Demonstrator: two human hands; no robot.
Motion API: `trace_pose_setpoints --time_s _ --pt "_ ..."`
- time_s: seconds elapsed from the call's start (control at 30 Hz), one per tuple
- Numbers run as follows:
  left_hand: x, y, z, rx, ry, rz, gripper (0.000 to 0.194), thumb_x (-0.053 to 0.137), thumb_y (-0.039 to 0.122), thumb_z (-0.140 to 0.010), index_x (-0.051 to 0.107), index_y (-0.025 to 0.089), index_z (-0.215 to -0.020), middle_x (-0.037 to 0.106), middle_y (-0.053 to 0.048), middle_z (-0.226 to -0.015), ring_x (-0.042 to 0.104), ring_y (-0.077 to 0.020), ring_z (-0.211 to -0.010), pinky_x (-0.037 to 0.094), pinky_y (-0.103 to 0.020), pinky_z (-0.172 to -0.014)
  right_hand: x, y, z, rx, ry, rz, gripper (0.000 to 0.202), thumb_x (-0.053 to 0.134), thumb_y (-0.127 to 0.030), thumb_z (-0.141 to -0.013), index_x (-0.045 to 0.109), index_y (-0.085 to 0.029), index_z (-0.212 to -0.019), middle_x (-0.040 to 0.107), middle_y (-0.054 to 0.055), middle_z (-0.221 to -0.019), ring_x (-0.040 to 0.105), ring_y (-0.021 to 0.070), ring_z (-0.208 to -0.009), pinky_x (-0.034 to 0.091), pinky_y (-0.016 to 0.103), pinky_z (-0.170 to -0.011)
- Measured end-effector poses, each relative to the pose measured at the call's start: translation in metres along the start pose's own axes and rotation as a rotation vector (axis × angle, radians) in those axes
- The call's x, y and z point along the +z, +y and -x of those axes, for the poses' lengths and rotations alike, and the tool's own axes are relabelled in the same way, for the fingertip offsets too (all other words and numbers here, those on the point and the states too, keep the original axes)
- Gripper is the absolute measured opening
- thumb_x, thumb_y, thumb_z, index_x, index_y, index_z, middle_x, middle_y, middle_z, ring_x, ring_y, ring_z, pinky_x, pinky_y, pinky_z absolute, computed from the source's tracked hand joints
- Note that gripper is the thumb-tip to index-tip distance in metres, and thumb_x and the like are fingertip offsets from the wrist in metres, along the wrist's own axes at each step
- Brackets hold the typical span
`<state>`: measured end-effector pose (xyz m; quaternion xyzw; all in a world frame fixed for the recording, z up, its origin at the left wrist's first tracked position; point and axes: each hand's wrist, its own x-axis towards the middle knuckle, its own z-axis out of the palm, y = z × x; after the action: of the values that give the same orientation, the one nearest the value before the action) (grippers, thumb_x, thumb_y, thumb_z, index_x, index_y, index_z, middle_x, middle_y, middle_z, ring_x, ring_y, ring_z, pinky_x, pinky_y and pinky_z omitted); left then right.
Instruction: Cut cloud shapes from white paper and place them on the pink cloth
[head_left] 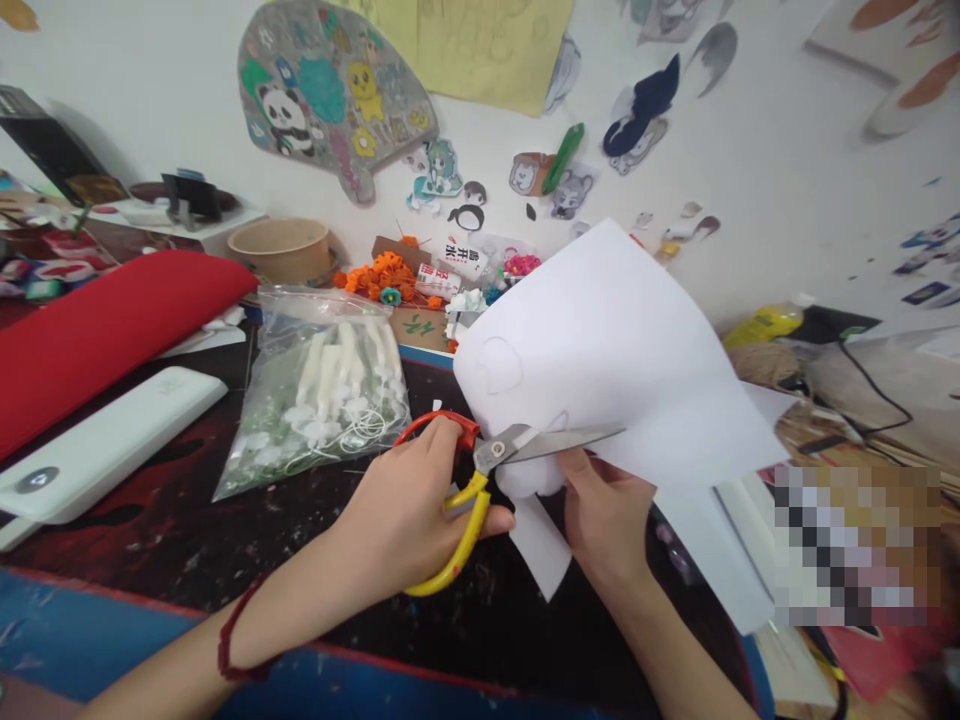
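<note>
Just above the dark surface (pixel 450 640), near the middle of my head view, the white sheet (pixel 600 340) is held up between the two hands, most of it rising up and to the right. The left hand (pixel 409 505) is wrapped round the scissors (pixel 497 452), its thumb through the yellow loop and its other fingers at the red one; the loops stand apart, so I read that grip as partly spread. The right hand (pixel 611 515) pinches the sheet's lower edge, thumb in front, with the remaining fingers partly behind the paper, so I can't tell exactly how they sit.

The relation I watch most is blade to thumb. The scissors' long axis runs almost level across my view, rising slightly to the right, and the visible long blade lies across the sheet's lower part, pointing rightward. From the left hand, the sheet lies to the right and above; the right hand is nearer it, its thumb just below the blade. Whether blade and thumb touch, I can't tell. A faint drawn outline (pixel 501 365) sits above the pivot, and a paper strip (pixel 544 550) hangs between the hands.
</note>
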<state>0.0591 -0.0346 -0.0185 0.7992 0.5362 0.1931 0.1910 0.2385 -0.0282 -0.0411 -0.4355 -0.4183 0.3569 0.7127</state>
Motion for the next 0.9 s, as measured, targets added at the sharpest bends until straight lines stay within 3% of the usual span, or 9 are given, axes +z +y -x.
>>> trace_pose_setpoints --time_s 0.23,0.37,0.53,0.67,0.77,0.9 --pt "-0.008 -0.003 -0.001 0.016 0.026 0.001 0.057 0.068 0.063 -0.075 0.047 0.02 -0.106 0.065 -0.005 -0.09 0.066 -0.0276 -0.08 0.045 -0.036 -0.064 -0.012 0.001 -0.002 0.066 -0.049 0.056 0.024 0.078 -0.036 -0.076 0.075 -0.018 -0.092 0.078 0.008 -0.092 0.072 0.0267 -0.091 0.056 0.046 -0.089" --pt "-0.008 -0.004 0.0 -0.007 0.006 0.021 0.057 0.066 0.065 -0.076 0.048 0.02 -0.104 0.064 -0.003 -0.086 0.065 -0.0264 -0.075 0.044 -0.034 -0.062 -0.015 0.001 -0.002 0.103 -0.063 0.083 0.024 0.077 -0.037 -0.078 0.075 -0.018 -0.091 0.077 0.008 -0.089 0.071 0.0256 -0.086 0.057 0.043 -0.082" --pt "-0.007 -0.007 0.001 0.003 0.022 0.03 0.056 0.066 0.064 -0.076 0.05 0.02 -0.107 0.066 -0.004 -0.086 0.065 -0.0263 -0.075 0.043 -0.034 -0.064 -0.016 0.002 -0.003 0.033 -0.042 0.126 0.024 0.078 -0.035 -0.077 0.076 -0.021 -0.096 0.077 0.006 -0.098 0.07 0.0239 -0.095 0.052 0.044 -0.096" --pt "-0.008 -0.006 0.002 -0.037 -0.009 0.061 0.05 0.07 0.058 -0.075 0.051 0.021 -0.103 0.064 -0.001 -0.082 0.061 -0.0227 -0.069 0.04 -0.031 -0.06 -0.016 -0.001 -0.004 -0.053 -0.014 0.254 0.023 0.078 -0.037 -0.077 0.076 -0.021 -0.092 0.077 0.005 -0.094 0.07 0.0241 -0.093 0.048 0.048 -0.101" --pt "-0.008 -0.003 0.001 -0.079 -0.034 0.085 0.046 0.07 0.054 -0.075 0.051 0.021 -0.1 0.062 -0.001 -0.081 0.058 -0.0203 -0.065 0.039 -0.03 -0.058 -0.016 -0.006 -0.003 -0.067 -0.022 0.318 0.021 0.077 -0.041 -0.077 0.075 -0.02 -0.083 0.074 0.004 -0.08 0.068 0.0233 -0.081 0.053 0.047 -0.092" --pt "-0.009 0.0 0.001 -0.085 -0.006 0.088 0.046 0.068 0.057 -0.077 0.05 0.021 -0.1 0.062 -0.001 -0.081 0.057 -0.0201 -0.065 0.039 -0.03 -0.059 -0.018 -0.006 -0.001 -0.065 -0.038 0.353 0.029 0.078 -0.039 -0.077 0.064 -0.02 -0.06 0.059 -0.003 -0.053 0.055 0.0161 -0.051 0.053 0.034 -0.059"
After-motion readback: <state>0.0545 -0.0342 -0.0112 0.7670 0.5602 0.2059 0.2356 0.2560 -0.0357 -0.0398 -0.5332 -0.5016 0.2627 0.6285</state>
